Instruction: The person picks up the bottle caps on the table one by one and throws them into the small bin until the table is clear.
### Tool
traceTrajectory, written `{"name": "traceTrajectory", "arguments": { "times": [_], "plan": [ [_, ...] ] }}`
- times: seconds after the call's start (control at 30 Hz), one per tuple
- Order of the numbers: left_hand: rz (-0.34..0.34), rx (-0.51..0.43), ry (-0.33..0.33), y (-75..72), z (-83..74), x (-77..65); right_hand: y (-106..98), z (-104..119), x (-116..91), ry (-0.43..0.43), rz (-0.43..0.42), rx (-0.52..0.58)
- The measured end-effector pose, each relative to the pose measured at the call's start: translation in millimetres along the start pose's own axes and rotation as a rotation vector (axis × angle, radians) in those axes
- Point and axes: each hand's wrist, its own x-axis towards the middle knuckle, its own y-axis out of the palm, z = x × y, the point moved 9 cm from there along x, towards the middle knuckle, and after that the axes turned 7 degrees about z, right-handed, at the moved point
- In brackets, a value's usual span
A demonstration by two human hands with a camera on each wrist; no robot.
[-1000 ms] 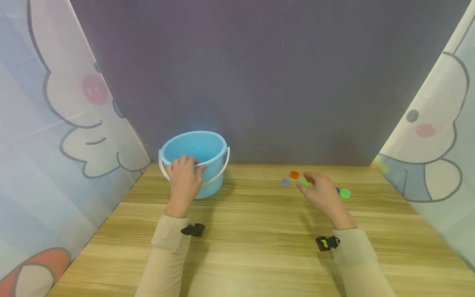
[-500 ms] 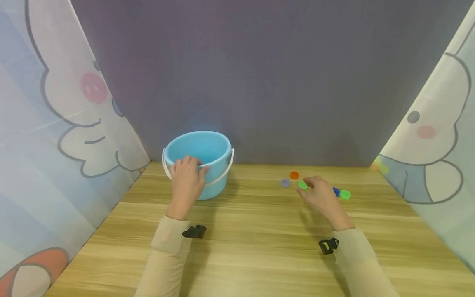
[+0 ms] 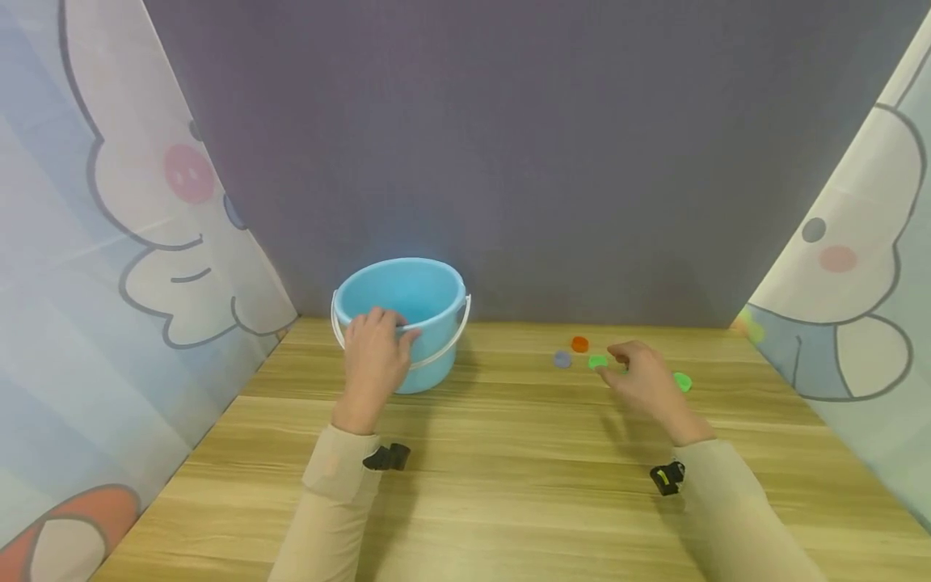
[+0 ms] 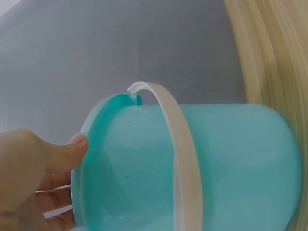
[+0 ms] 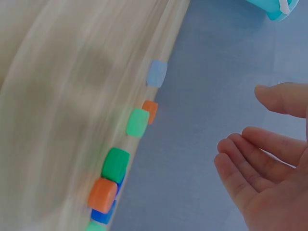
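I have my left hand (image 3: 374, 360) pinching the bucket (image 3: 432, 338) by its rim. My right hand (image 3: 647, 386) hovers over the worktop (image 3: 502, 461) near a green cap (image 3: 597, 361), thumb spread from fingers.

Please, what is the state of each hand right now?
Left hand: closed, holding the bucket.
Right hand: open, holding nothing, thumb and fingers apart.

A wood-grained tabletop (image 3: 502, 477) bears a light-blue plastic bucket (image 3: 434, 377) and, well apart, small round plastic caps (image 3: 598, 362) in green, orange, blue and lavender.
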Motion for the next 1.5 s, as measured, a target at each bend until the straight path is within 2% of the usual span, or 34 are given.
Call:
{"name": "traceTrajectory", "arguments": {
  "times": [0.33,1.03,1.5],
  "plan": [
    [-0.005,0.015,0.039,0.7,-8.9,-1.1,-10.9,-4.2,7.4,0.015,0.039,-0.048],
    [-0.003,-0.017,0.086,4.5,-28.9,-6.3,-6.9,-36.3,12.5,0.034,0.158,-0.151],
    [-0.008,-0.010,0.130,6.6,-37.0,-8.3,2.5,-60.2,14.9,0.046,0.200,-0.209]
  ]
}}
